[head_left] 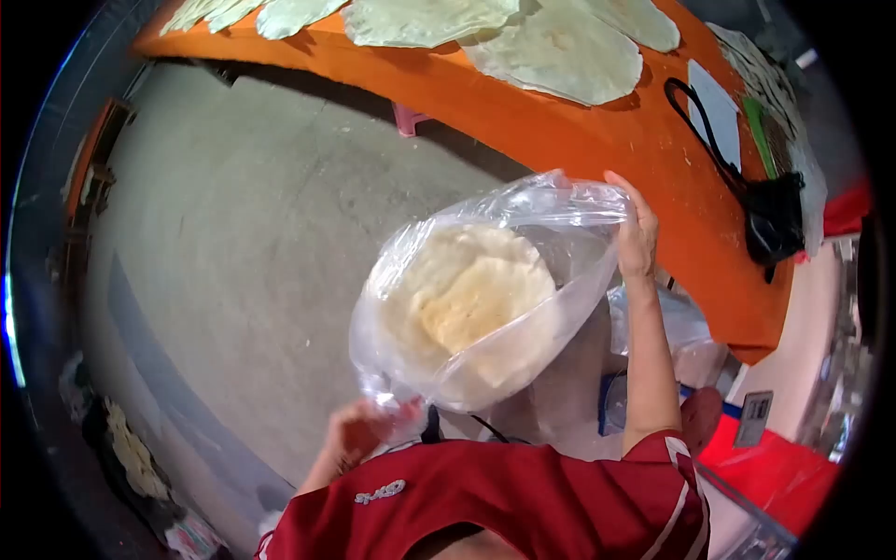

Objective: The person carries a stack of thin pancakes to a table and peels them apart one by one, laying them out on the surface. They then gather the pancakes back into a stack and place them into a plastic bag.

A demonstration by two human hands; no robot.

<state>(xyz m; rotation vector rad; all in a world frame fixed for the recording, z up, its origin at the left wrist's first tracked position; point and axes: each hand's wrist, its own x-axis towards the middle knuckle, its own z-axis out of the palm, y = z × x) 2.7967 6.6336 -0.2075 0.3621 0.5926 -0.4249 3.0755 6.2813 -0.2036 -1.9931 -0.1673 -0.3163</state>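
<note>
A clear plastic bag hangs in front of the red shirt, its mouth spread wide. Inside it lie round, pale flatbreads, the top one browned in its middle. My right hand grips the bag's edge at the upper right, fingers wrapped round the film. At the bag's lower left edge, my left hand is closed on the plastic, slightly blurred.
An orange table curves across the top and right, bearing thin pale sheets, a white paper and a black bag. A pink stool stands beneath. Grey floor lies left.
</note>
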